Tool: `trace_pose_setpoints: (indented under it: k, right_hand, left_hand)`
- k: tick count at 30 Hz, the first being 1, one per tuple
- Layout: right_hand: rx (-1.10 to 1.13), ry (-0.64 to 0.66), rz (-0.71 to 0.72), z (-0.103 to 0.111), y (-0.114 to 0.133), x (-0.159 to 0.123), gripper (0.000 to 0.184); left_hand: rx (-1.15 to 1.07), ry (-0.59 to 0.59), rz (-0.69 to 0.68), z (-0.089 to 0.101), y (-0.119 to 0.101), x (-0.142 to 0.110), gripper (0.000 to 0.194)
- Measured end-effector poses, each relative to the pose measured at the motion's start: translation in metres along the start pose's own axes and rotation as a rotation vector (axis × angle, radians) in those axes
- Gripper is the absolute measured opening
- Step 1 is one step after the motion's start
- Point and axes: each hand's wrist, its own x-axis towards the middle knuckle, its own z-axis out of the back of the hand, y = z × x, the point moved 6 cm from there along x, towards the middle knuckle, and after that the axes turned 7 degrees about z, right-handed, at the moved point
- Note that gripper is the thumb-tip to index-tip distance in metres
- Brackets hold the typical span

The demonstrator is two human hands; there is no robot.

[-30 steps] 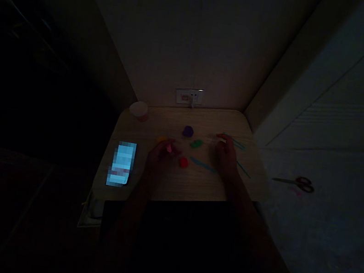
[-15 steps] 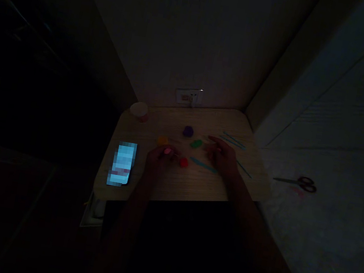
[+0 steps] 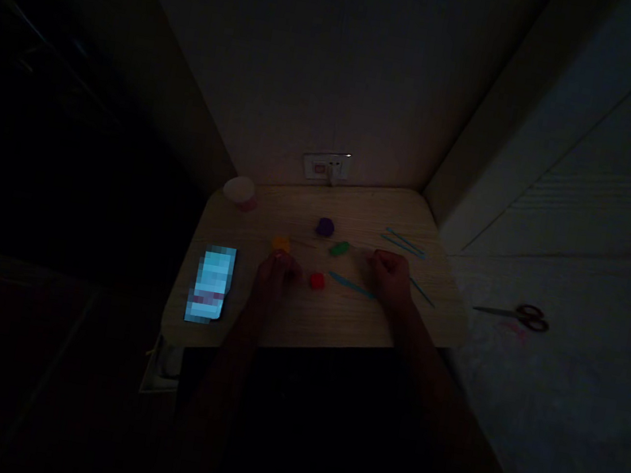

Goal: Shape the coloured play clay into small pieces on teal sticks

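Note:
My left hand is closed at the fingertips just in front of an orange lump of modelling clay; what it pinches is too dark and small to make out. Right of it lies a red clay lump. My right hand has its fingers curled together above the table, and their contents are hidden. Between the hands are a green clay piece and a blue flat modelling tool. A purple clay lump sits farther back.
A phone with a lit screen lies at the table's left. A paper cup stands at the back left corner. Thin blue sticks lie at the right. Scissors are beyond the right edge. A socket is on the wall.
My right hand's fingers, spread before, have curled together. My left hand has turned and shifted slightly left, and the pink lump seen at its fingertips no longer shows clearly.

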Motion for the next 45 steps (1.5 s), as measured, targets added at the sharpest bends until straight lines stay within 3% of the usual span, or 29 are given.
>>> trace_pose_setpoints:
  k: [4, 11, 14, 21, 29, 38, 45]
  right_hand:
    - [-0.023, -0.041, 0.029, 0.003, 0.001, 0.001, 0.059]
    - [-0.022, -0.067, 0.194, 0.003, 0.002, 0.006, 0.026]
    - [-0.039, -0.045, 0.218, 0.002, 0.002, 0.007, 0.029]
    - [0.005, 0.028, 0.105, -0.004, -0.001, 0.002, 0.032]
    - [-0.072, 0.05, 0.053, -0.002, 0.001, 0.002, 0.027]
    - [-0.082, 0.071, 0.036, -0.003, 0.0, 0.002, 0.03]
    - [-0.052, 0.096, 0.111, -0.005, 0.012, 0.002, 0.039]
  left_hand:
    - [0.039, 0.07, 0.041, -0.003, -0.001, -0.001, 0.066]
    - [-0.099, 0.008, 0.015, 0.002, 0.001, 0.003, 0.053]
    - [-0.037, -0.008, 0.025, 0.004, 0.002, 0.003, 0.043]
    - [0.092, -0.053, 0.049, 0.007, 0.004, 0.001, 0.032]
    - [-0.043, -0.049, -0.041, 0.002, -0.003, 0.003, 0.043]
    - [-0.07, 0.002, 0.099, -0.005, 0.003, -0.001, 0.045]
    - [0.018, -0.119, 0.027, 0.001, -0.002, -0.001, 0.055]
